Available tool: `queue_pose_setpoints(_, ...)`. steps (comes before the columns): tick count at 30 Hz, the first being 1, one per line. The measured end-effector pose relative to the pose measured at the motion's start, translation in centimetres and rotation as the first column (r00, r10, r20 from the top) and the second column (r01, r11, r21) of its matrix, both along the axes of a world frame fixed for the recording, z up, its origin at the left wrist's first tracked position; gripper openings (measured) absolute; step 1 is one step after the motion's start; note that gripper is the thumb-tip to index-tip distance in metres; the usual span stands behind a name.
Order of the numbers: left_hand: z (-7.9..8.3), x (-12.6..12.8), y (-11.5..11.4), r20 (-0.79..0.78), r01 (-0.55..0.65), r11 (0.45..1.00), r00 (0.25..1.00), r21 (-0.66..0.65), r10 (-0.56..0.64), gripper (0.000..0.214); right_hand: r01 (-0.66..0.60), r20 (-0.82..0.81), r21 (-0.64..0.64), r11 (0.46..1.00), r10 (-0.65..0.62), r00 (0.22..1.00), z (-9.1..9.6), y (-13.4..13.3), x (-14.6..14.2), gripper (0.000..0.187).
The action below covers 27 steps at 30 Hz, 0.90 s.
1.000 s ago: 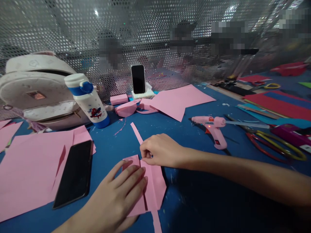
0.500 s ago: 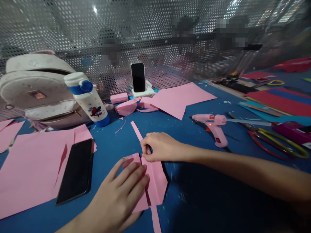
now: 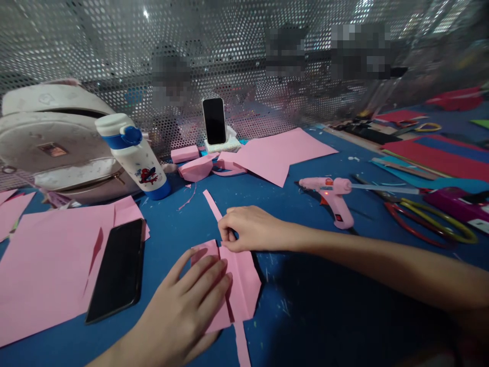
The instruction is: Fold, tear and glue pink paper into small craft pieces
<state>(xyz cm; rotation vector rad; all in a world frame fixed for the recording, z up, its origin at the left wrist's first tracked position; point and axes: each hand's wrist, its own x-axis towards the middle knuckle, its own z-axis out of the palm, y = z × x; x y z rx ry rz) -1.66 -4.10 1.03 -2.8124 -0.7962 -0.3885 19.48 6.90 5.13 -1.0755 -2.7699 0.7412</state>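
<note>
A folded pink paper piece [image 3: 240,285] lies on the blue table near the front centre, with a narrow pink strip [image 3: 212,205] running across it and out past both edges. My left hand [image 3: 187,311] lies flat on the left half of the piece, fingers stretched out. My right hand [image 3: 250,229] is closed in a pinch at the piece's far edge, thumb and fingers pressed on the strip where it meets the paper.
A black phone [image 3: 116,270] rests on large pink sheets [image 3: 49,265] at left. A bottle [image 3: 133,155] and white bag [image 3: 53,137] stand behind. A pink glue gun [image 3: 332,196], scissors [image 3: 428,221] and coloured sheets [image 3: 439,160] lie at right. A propped phone [image 3: 214,121] leans on the mesh wall.
My right hand has shifted slightly along the strip at the paper's far edge. My left hand stays flat on the paper. The view has drifted a little.
</note>
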Motion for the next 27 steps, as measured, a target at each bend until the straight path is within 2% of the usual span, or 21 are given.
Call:
queue_pose_setpoints(23, 0.2, -0.1, -0.1, 0.003, 0.003, 1.000, 1.000, -0.012, -0.003, 0.049, -0.093, 0.042, 0.054, 0.994, 0.091, 0.995, 0.5, 0.1, 0.1, 0.011)
queue_pose_setpoints(27, 0.6, 0.0, 0.0, -0.032, 0.003, 0.999, 0.999, -0.037, -0.004, 0.048, -0.169, 0.078, 0.095, 0.981, 0.162, 0.984, 1.4, 0.2, 0.4, 0.013)
